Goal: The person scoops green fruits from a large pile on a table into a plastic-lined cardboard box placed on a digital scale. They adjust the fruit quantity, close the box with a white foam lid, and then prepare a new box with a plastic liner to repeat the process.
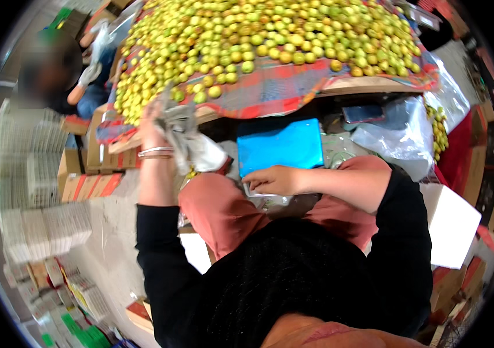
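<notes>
My left hand (152,115), with bangles at the wrist, is at the left front edge of the fruit-covered table. A crumpled grey-white cloth (179,126) hangs against it; blur hides whether the fingers grip it. My right hand (275,180) rests palm down at the near edge of a bright blue box or lid (279,145) between my knees, its fingers slightly curled. Beyond both hands, many small yellow-green round fruits (247,66), perhaps jujubes, lie heaped on a red and grey checked cloth (268,91).
A phone (363,114) and clear plastic bags (397,132) lie right of the blue thing. A white box (451,226) stands by my right elbow. Another person's gloved hand (89,74) is at the upper left, above cardboard boxes (92,187) and stacked white trays (47,178).
</notes>
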Demonstrator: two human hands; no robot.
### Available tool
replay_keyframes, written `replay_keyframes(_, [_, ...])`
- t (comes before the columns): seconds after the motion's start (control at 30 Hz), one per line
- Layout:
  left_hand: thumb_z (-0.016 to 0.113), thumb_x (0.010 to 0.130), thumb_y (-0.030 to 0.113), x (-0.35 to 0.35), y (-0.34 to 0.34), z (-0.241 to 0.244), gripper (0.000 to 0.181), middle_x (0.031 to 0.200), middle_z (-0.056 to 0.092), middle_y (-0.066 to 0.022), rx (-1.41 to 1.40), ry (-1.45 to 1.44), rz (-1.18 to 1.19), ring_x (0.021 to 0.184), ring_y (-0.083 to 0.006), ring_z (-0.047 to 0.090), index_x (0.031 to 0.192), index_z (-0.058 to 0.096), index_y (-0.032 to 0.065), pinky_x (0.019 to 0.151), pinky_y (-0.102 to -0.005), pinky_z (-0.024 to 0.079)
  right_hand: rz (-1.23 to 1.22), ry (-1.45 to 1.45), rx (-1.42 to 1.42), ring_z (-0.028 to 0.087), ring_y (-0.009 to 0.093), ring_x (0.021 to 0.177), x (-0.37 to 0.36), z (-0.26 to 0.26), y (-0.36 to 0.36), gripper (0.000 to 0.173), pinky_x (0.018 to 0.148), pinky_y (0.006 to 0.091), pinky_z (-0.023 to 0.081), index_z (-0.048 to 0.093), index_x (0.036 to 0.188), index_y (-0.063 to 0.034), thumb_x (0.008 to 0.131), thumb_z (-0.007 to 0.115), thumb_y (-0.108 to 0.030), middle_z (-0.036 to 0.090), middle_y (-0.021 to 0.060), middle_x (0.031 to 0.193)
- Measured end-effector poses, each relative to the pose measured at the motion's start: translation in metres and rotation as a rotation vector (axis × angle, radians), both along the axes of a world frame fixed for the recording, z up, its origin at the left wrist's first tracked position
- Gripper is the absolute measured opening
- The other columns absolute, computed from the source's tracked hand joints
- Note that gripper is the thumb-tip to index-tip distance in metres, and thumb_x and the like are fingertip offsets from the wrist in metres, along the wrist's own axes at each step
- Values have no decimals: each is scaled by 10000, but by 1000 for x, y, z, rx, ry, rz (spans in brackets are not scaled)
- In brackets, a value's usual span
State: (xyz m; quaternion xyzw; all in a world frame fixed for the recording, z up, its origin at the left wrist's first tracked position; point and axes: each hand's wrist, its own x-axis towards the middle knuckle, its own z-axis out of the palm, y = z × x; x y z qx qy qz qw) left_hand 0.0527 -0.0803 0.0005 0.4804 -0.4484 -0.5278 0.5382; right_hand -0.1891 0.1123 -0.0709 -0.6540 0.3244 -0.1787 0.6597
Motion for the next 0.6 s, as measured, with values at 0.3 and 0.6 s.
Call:
replay_keyframes(0.3, [614, 806, 204, 116, -192, 0, 564, 1270, 480, -149, -510, -920, -192, 1100, -229, 494, 1276, 421, -41, 931, -312, 380, 309, 531, -492, 570, 406, 877, -23, 31, 8, 301, 728, 493, 440, 537, 1073, -55, 834, 535, -238, 606, 211, 907])
replay_keyframes(0.6, [554, 841, 135, -28, -32, -15, 481, 1328, 394, -232, -1154, -1315, -116, 1235, -373, 363, 1268, 412, -38, 1024, -446, 291, -654, 190, -668, 522, 308, 1091, -125, 119, 97, 415, 935, 361, 416, 484, 1221, -24, 869, 549, -232, 521, 186, 1205])
